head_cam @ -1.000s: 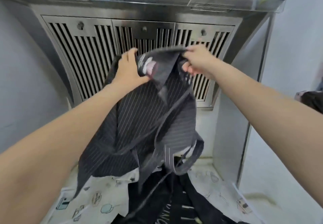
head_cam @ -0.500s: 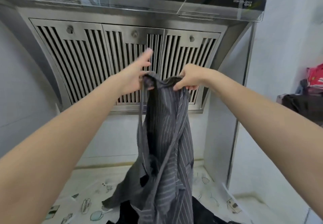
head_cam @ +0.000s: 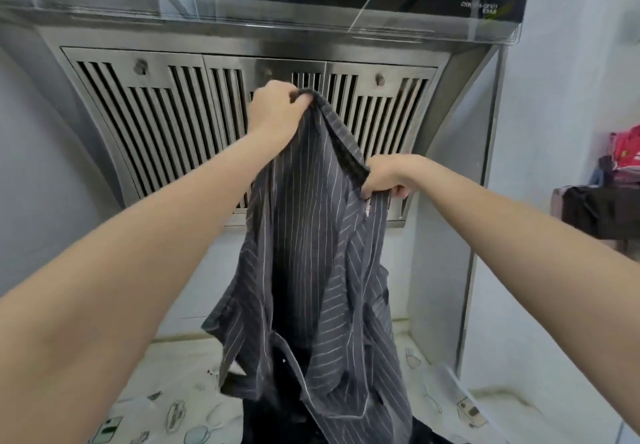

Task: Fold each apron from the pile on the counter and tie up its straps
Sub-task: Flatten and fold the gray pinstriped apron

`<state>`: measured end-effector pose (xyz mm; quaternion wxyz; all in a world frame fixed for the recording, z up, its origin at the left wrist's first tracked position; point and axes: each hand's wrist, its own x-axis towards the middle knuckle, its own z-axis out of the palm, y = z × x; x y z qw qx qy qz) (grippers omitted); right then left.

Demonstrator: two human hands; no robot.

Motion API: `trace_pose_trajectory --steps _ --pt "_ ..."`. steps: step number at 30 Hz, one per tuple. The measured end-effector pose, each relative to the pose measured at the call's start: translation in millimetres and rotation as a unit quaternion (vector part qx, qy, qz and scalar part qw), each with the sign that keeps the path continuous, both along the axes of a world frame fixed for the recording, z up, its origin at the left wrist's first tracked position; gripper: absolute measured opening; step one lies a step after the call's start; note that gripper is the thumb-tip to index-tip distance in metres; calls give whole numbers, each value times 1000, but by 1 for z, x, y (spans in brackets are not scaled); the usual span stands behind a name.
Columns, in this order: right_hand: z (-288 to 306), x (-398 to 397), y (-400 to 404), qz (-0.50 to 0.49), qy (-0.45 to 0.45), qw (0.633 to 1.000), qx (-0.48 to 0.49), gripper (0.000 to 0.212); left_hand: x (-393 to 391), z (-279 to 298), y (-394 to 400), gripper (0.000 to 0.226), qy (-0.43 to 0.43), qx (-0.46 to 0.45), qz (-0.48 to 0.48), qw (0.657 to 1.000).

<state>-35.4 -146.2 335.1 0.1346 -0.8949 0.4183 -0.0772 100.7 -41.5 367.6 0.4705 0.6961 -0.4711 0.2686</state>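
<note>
A dark grey pinstriped apron [head_cam: 311,253] hangs in the air in front of me, its lower part drooping onto the pile. My left hand [head_cam: 273,111] grips its top edge high up, near the hood's grille. My right hand [head_cam: 384,177] pinches the same dark hem lower and to the right. Under it lies a black apron [head_cam: 273,419] of the pile, mostly hidden by the hanging cloth. No strap is plainly visible.
A steel range hood [head_cam: 166,104] with slotted grilles fills the wall just behind my hands. The counter wears a white printed cover [head_cam: 166,409]. A steel side panel [head_cam: 446,253] stands at the right. Bags and clothes [head_cam: 602,197] lie far right.
My hands have drawn apart along the apron's top edge: the left one closed on the cloth and rose, the right one slid down and to the right. The apron hangs wider.
</note>
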Motion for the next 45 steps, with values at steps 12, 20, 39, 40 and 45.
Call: trace_pose_trajectory --steps 12,20,39,40,45 --pt "96 -73 -127 -115 -661 738 73 44 -98 13 -12 30 133 225 -445 856" --pt "42 50 -74 11 -743 612 271 46 -11 -36 4 21 338 124 -422 832" --pt "-337 148 -60 139 61 928 341 25 144 -435 55 44 338 578 43 741" --pt "-344 138 -69 147 88 931 323 21 133 -437 36 47 318 581 2 749" --pt "-397 93 -100 133 275 935 182 53 88 -454 -25 63 224 595 -107 764"
